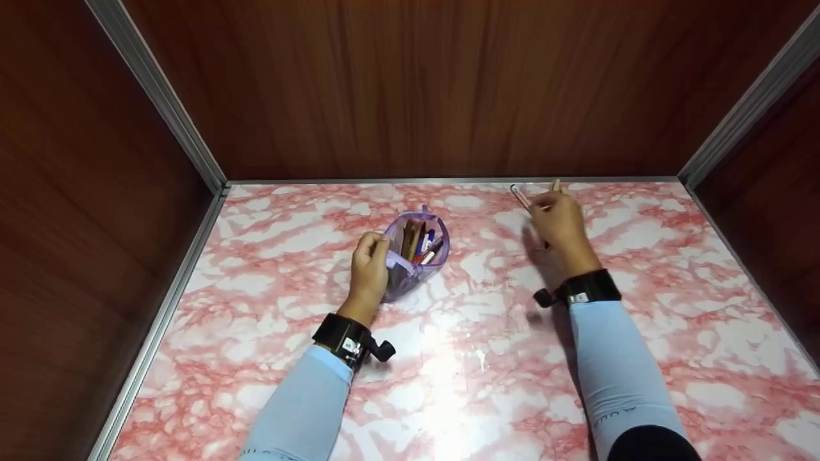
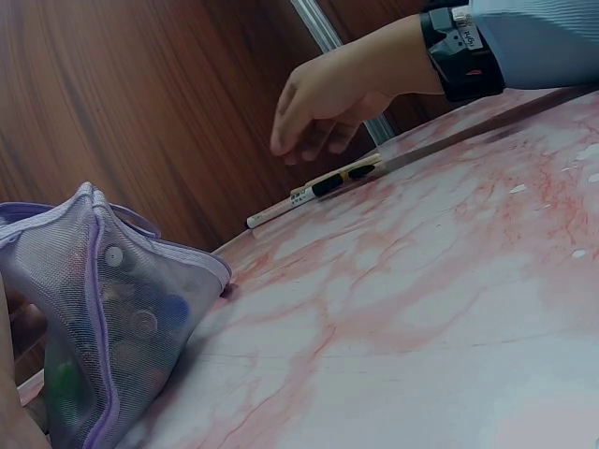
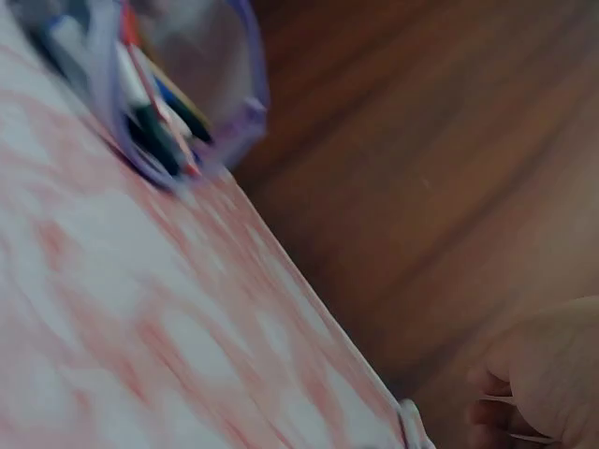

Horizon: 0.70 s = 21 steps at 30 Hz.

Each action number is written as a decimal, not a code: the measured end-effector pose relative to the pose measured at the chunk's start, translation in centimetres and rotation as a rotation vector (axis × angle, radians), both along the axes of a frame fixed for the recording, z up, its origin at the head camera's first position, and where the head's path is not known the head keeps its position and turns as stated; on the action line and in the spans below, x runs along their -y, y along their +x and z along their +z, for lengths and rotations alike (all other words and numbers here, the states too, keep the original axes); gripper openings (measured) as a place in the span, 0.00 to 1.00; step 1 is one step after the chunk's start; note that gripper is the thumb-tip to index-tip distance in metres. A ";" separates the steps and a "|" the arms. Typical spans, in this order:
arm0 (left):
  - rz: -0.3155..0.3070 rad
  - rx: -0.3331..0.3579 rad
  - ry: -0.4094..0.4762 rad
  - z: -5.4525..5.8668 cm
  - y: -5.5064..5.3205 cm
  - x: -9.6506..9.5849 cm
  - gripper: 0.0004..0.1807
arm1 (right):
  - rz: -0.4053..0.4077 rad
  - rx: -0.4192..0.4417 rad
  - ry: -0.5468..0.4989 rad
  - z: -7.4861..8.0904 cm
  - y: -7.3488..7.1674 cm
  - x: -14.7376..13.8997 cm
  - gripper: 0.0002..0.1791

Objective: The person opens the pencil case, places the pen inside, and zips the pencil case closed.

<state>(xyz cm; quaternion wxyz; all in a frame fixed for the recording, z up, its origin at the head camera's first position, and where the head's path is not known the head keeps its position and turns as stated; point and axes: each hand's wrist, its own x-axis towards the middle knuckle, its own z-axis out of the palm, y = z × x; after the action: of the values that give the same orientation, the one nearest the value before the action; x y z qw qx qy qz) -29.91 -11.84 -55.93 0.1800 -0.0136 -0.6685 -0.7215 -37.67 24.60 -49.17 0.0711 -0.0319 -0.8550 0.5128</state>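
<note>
My left hand (image 1: 369, 266) grips the near left rim of a purple mesh pencil pouch (image 1: 446, 246). The pouch stands unzipped, with several pens and pencils inside; its mesh side (image 2: 140, 318) bulges in the left wrist view. On the right, my right hand (image 1: 559, 221) hangs just above the table with its fingers loosely bent and nothing seen in them. Beneath it lies a white marker with a black cap (image 2: 309, 195), its pale end (image 1: 520, 196) poking out past the fingers in the head view. Behind the marker lies a tan stick-like pen or pencil (image 1: 555, 185).
The table (image 1: 487, 397) has a red and white marbled top. A dark wood panel (image 1: 410, 89) rises along its back edge, close behind the marker. Side panels with metal edging (image 1: 160, 102) stand left and right.
</note>
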 end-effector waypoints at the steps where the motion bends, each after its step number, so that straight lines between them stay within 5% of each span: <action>1: 0.000 0.001 -0.001 0.0 0.0 0.0 0.11 | -0.024 0.004 -0.043 0.0 0.1 -0.7 0.19; 5: 0.004 0.011 -0.008 -0.1 -0.1 0.0 0.10 | -0.082 -0.017 -0.058 -0.2 0.0 -3.0 0.20; 7: 0.003 0.016 -0.010 -0.1 -0.1 0.1 0.10 | -0.121 -0.081 0.167 -0.4 -0.4 -3.9 0.20; 10: -0.002 0.031 -0.005 -0.1 -0.1 0.3 0.10 | -0.146 -0.100 0.267 -0.8 -0.8 -4.9 0.18; 21: -0.009 0.045 0.009 -0.1 0.0 0.0 0.11 | -0.170 -0.012 0.361 -1.9 -0.8 -6.9 0.22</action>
<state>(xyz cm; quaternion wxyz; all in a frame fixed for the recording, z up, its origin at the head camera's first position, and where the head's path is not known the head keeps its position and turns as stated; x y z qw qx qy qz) -29.86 -11.86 -56.02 0.1618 0.0002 -0.6691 -0.7253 -38.51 31.51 -51.06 0.1239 -0.0874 -0.9268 0.3437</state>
